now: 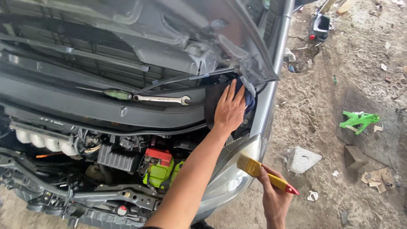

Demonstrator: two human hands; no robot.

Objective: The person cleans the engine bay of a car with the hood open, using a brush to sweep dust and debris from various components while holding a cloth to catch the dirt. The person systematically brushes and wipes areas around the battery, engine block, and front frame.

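My left hand (230,111) lies flat on a dark blue cloth (249,101) and presses it against the right rear corner of the open engine bay, just under the raised hood (178,29). My right hand (274,199) is lower, beside the car's silver front wing (237,176). It grips a paintbrush (267,176) with a yellow handle, a red tip and pale bristles. The bristles point toward the wing.
A green-handled screwdriver (115,94) and a steel spanner (163,99) lie on the black cowl panel. A green battery with a red cover (159,168) sits in the engine bay. On the dirt ground to the right are a concrete block (302,159), a green stand (359,121) and a black container (320,26).
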